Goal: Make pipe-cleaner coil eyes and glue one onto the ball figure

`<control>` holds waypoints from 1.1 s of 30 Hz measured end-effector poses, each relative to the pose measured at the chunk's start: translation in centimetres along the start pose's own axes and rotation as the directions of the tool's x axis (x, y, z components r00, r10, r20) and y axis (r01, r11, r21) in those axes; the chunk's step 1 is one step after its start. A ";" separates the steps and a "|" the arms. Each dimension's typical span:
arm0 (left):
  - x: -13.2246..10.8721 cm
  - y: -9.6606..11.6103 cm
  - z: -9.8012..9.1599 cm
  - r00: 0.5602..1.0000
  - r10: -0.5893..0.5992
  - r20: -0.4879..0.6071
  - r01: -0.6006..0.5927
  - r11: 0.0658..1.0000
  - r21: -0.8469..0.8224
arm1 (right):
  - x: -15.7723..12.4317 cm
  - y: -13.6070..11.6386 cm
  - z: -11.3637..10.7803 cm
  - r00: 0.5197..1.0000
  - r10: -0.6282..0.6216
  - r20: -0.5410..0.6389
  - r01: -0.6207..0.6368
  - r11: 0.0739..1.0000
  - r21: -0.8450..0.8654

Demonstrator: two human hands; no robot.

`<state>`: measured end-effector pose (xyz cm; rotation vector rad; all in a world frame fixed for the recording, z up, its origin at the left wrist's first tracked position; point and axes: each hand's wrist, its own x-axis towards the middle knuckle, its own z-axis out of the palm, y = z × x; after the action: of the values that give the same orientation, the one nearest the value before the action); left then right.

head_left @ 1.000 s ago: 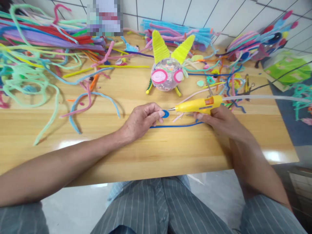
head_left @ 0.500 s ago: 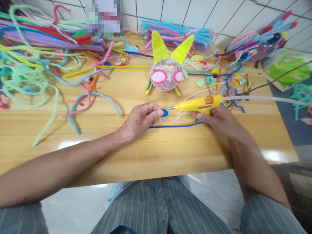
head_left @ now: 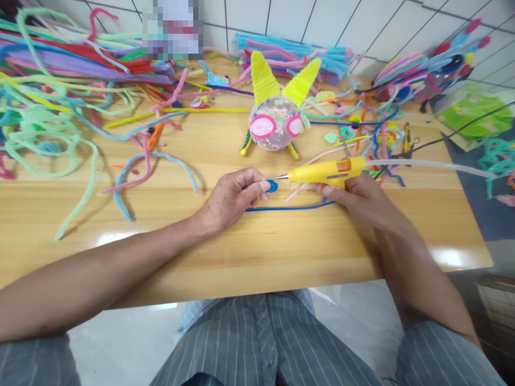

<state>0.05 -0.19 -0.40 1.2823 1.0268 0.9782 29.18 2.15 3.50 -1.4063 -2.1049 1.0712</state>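
Observation:
My left hand (head_left: pixel 233 199) pinches a small blue coil (head_left: pixel 272 186) wound from a blue pipe cleaner, whose loose tail (head_left: pixel 289 207) trails right along the wooden table (head_left: pixel 257 252). My right hand (head_left: pixel 358 198) grips a yellow glue gun (head_left: pixel 325 171) with a clear glue stick (head_left: pixel 430 164) poking out its back. The gun's metal nozzle points left, just above and beside the blue coil. Behind them stands a clear glittery ball figure (head_left: pixel 276 120) with yellow ears and pink eyes.
Heaps of coloured pipe cleaners (head_left: pixel 60 80) cover the table's left and back. More pipe cleaner pieces and small tools (head_left: pixel 378 128) lie at the right, with a green packet (head_left: pixel 470 115) beyond the table edge. My striped trousers (head_left: pixel 265 343) show below the front edge.
The glue gun has slid slightly left, bringing its nozzle closer to the blue coil. My left hand has hardly moved.

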 end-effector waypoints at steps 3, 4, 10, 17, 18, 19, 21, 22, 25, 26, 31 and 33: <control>0.0 0.0 0.0 1.000 0.002 -0.001 -0.002 1.000 0.008 | 0.1 -0.4 0.3 1.000 0.007 0.009 -0.007 1.000 0.015; 0.0 0.0 -0.1 1.000 0.003 -0.002 -0.003 1.000 0.008 | 0.1 -0.5 0.3 1.000 0.011 0.017 -0.011 1.000 0.017; 0.0 -0.1 0.0 1.000 0.000 -0.013 0.000 1.000 -0.008 | 0.0 -0.2 0.0 1.000 0.016 0.010 -0.016 1.000 0.022; 0.0 -0.3 0.0 0.999 -0.002 -0.042 0.001 1.000 -0.009 | 0.0 -0.3 0.4 1.000 0.010 -0.013 -0.010 0.999 0.039; 0.0 -0.3 0.0 0.999 -0.002 -0.043 0.001 1.000 -0.010 | 0.0 -0.3 0.5 1.000 0.004 -0.009 -0.004 0.999 0.048; 0.0 -0.3 0.0 0.999 -0.003 -0.043 0.002 1.000 -0.013 | 0.0 -0.3 0.5 1.000 0.000 -0.005 0.001 0.998 0.056; 0.0 -0.2 0.1 0.999 -0.008 -0.044 0.007 1.000 -0.019 | 0.0 -0.3 0.5 1.000 0.002 -0.001 -0.002 0.998 0.062; 0.0 -0.2 0.1 0.999 -0.010 -0.044 0.009 1.000 -0.023 | 0.0 -0.2 0.4 1.000 0.006 -0.002 -0.006 0.998 0.061; 0.0 -0.2 0.0 0.999 -0.011 -0.041 0.010 1.000 -0.027 | 0.1 -0.3 0.4 1.000 0.008 -0.013 -0.007 0.998 0.058; 0.0 -0.2 0.0 0.999 -0.010 -0.039 0.009 1.000 -0.027 | 0.1 -0.3 0.4 1.000 0.006 -0.015 -0.005 0.998 0.058; 0.0 -0.4 -0.1 0.999 -0.010 -0.038 0.010 1.000 -0.020 | 0.1 -0.6 0.4 1.000 0.003 0.002 -0.003 0.998 0.056; 0.0 -0.4 -0.1 0.999 -0.011 -0.039 0.011 1.000 -0.013 | 0.1 -0.7 0.3 1.000 0.001 -0.003 -0.001 0.999 0.049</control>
<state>-0.08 -0.17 -0.82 1.2505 1.0551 1.0035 28.48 1.99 3.85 -1.3850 -2.0618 1.1124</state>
